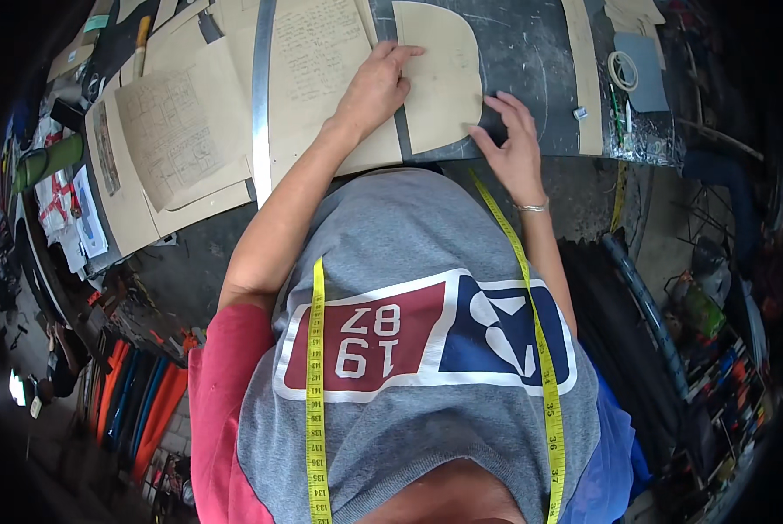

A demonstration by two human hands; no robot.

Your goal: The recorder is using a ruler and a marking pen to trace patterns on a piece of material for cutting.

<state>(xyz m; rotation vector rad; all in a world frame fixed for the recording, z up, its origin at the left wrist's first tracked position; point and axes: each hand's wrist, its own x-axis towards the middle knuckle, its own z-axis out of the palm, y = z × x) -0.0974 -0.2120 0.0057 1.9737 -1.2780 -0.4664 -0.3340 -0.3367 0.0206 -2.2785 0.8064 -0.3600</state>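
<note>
A tan cardboard pattern piece [444,87] with a straight left side and a rounded right side lies flat on the dark worktable. My left hand [376,92] rests across its left edge, fingers extended and the index fingertip on the cardboard. Beside the curved right edge is my right hand [514,144], its thumb and fingers spread and no object between them. The thumb is close to the pattern's edge; whether it touches I cannot tell. To the left lies a larger cardboard sheet with handwriting [317,65], partly under my left forearm.
A long metal ruler [260,96] lies left of the written sheet, beside a brown sheet with drawings [171,131]. On the right are a cardboard strip [586,79], a tape roll [622,71] and pens [628,118]. A yellow tape measure [317,384] hangs over my shirt.
</note>
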